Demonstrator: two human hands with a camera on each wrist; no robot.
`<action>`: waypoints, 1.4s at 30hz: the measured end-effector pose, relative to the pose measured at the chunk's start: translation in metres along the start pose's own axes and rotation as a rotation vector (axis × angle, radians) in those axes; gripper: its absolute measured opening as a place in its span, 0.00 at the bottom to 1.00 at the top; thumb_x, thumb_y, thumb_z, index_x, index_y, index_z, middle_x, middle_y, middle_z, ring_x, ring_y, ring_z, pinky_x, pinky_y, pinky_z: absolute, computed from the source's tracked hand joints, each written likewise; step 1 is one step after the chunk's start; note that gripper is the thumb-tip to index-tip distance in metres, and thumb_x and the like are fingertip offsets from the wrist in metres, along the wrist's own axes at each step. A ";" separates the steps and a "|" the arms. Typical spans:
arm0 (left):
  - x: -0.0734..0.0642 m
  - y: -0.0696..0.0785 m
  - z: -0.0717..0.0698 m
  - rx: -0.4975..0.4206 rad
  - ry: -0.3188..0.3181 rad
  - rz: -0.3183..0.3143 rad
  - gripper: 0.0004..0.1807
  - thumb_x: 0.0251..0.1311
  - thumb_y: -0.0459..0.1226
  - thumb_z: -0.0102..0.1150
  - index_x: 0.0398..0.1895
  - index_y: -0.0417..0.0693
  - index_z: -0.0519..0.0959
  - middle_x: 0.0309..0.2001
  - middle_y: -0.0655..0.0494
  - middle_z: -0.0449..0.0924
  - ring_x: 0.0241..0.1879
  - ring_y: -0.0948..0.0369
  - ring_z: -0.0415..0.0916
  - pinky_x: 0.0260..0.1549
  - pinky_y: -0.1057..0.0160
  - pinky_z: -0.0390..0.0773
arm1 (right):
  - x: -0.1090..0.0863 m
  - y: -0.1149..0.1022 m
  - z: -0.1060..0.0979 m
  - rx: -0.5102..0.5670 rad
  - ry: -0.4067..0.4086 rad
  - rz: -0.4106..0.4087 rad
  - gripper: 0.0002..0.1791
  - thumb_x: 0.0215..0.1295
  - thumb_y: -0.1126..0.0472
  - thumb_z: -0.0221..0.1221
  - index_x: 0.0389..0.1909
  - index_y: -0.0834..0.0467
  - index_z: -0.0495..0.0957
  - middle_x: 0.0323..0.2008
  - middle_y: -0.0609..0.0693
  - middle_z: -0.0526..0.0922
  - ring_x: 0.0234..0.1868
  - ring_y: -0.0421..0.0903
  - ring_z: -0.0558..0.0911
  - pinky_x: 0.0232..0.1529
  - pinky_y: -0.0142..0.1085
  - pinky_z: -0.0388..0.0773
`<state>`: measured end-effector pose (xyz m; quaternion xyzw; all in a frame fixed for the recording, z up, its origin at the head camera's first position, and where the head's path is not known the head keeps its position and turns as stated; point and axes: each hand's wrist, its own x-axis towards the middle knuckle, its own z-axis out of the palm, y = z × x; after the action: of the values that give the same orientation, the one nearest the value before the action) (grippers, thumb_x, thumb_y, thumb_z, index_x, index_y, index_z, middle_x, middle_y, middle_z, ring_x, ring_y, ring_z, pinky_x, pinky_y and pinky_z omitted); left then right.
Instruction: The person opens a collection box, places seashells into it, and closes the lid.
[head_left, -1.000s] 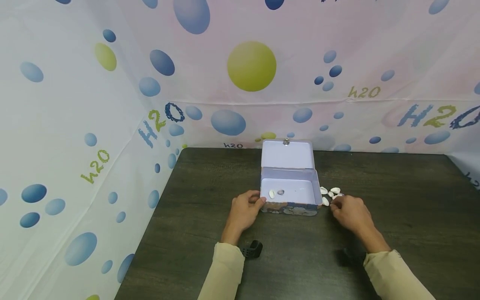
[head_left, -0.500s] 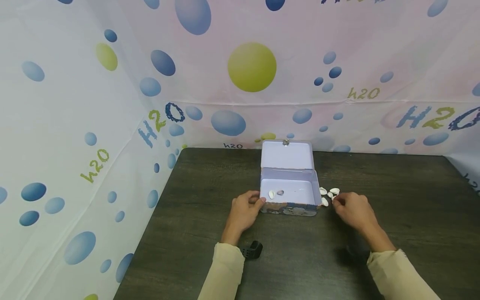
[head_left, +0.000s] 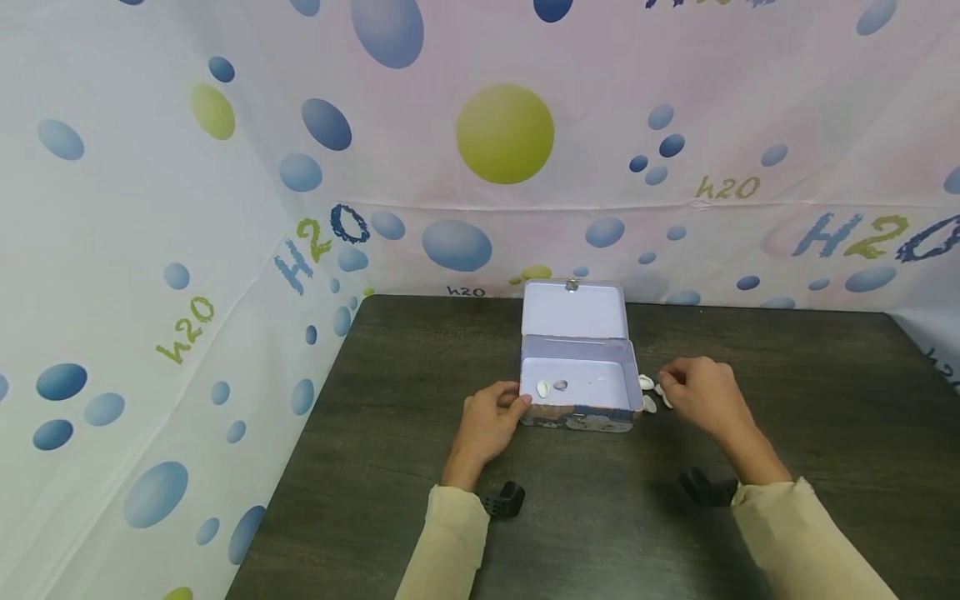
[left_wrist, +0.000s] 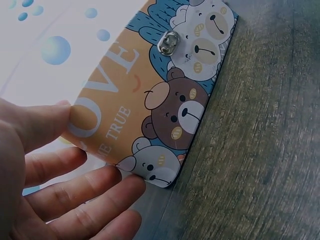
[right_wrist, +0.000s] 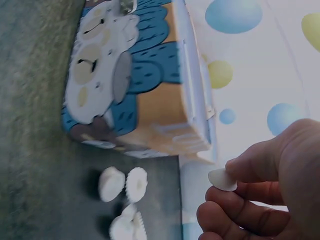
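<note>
A tin box [head_left: 581, 418] with cartoon bears on its front stands with its lid [head_left: 573, 310] raised. Inside, a white seashell [head_left: 543, 389] and a greyish seashell [head_left: 560, 385] lie at the left. My left hand [head_left: 486, 425] rests its thumb and fingertips on the box's left front corner, fingers loosely extended in the left wrist view. Between thumb and index finger of my right hand [head_left: 708, 396] a small white seashell [right_wrist: 222, 180] is pinched, raised in the right wrist view. Several white seashells [right_wrist: 136, 184] lie beside the box's right side, partly hidden by that hand in the head view.
Beneath everything is a dark wooden table [head_left: 420, 333]. A white backdrop [head_left: 600, 92] printed with bubbles rises behind it and along the left. Black bands with cameras sit at both wrists, the left one [head_left: 506, 500] beside the sleeve.
My right hand has lifted from the seashells and shifted slightly away from me, with a seashell pinched in its fingers. My left hand and the tin box have stayed in place.
</note>
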<state>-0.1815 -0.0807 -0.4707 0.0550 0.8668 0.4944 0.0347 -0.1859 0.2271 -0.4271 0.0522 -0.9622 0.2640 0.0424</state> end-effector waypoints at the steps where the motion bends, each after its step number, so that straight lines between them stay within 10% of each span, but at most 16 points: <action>1: 0.000 0.000 0.000 -0.001 0.001 0.000 0.22 0.69 0.45 0.61 0.58 0.38 0.80 0.45 0.46 0.86 0.42 0.56 0.85 0.40 0.52 0.83 | 0.002 -0.003 -0.002 0.001 0.001 -0.006 0.14 0.70 0.64 0.53 0.39 0.69 0.85 0.26 0.53 0.83 0.20 0.46 0.73 0.22 0.41 0.69; 29: 0.001 0.000 -0.001 -0.006 -0.016 0.002 0.23 0.70 0.46 0.60 0.59 0.40 0.79 0.46 0.48 0.86 0.41 0.57 0.85 0.39 0.53 0.82 | 0.030 -0.068 0.021 0.070 -0.045 -0.071 0.13 0.70 0.63 0.55 0.39 0.66 0.86 0.28 0.53 0.84 0.26 0.48 0.77 0.23 0.42 0.74; 42: 0.001 0.000 -0.001 -0.007 -0.012 -0.002 0.22 0.70 0.45 0.60 0.60 0.40 0.79 0.46 0.48 0.86 0.41 0.57 0.85 0.40 0.52 0.82 | 0.035 -0.071 0.027 0.042 -0.055 -0.102 0.20 0.70 0.54 0.60 0.49 0.67 0.84 0.44 0.64 0.85 0.43 0.59 0.83 0.41 0.56 0.79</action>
<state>-0.1825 -0.0813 -0.4699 0.0571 0.8650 0.4969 0.0405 -0.2128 0.1498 -0.4106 0.1092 -0.9534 0.2800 0.0280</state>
